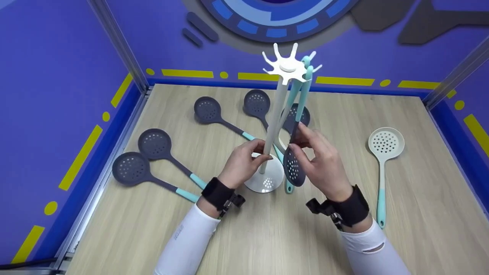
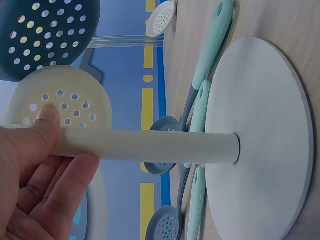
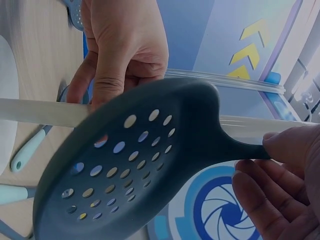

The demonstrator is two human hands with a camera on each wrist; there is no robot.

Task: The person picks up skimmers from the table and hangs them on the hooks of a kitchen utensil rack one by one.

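My left hand (image 1: 240, 162) grips the pole of a white utensil stand (image 1: 277, 110) low down, above its round base (image 2: 265, 90). With thumb and fingers, my right hand (image 1: 323, 162) pinches the neck of a dark grey skimmer (image 3: 115, 170). That skimmer's mint handle reaches up to the hooks at the top of the stand, its perforated bowl hanging beside the pole. Behind it, a cream skimmer (image 2: 62, 95) with a mint handle hangs from the same side of the hook ring. The left wrist view shows its bowl partly covered by my thumb and the pole.
Dark grey skimmers lie to the left, such as one skimmer (image 1: 154, 143), and behind the stand, such as another skimmer (image 1: 256, 103). A cream skimmer (image 1: 386, 143) lies at the right. Blue panels (image 1: 57, 95) border the wooden table (image 1: 267, 244) at the back and sides.
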